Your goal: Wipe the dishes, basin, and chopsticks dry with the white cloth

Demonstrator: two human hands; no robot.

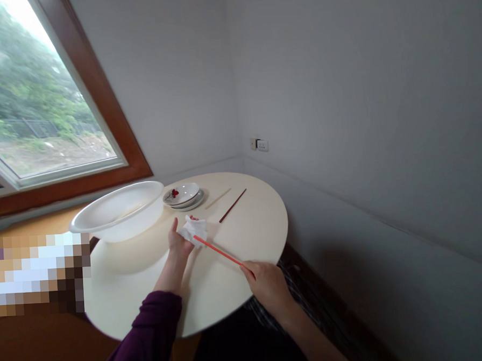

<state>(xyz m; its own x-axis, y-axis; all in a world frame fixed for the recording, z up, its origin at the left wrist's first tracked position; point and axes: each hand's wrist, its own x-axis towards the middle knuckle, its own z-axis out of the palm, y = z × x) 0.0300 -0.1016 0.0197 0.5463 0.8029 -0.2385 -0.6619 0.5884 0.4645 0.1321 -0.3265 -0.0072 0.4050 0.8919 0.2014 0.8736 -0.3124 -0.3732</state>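
My right hand (268, 287) pinches a red chopstick (220, 251) by its near end. The chopstick's far tip rests on a crumpled white tissue (198, 228). That tissue lies across the palm of my left hand (178, 240), palm up with the thumb raised, and partly hides the fingers. Just beyond, a dark red chopstick (233, 205) and a pale chopstick (218, 198) lie apart on the round cream table (263, 228). A small stack of white dishes (188, 193), the top one with a red flower, stands behind my left hand.
A large translucent white basin (120, 230) stands at the table's left side. Behind it is a wooden-framed window (118, 101). Grey walls meet in the corner behind the table, with a power socket (262, 145) on the right one. A wooden surface (61, 219) adjoins at left.
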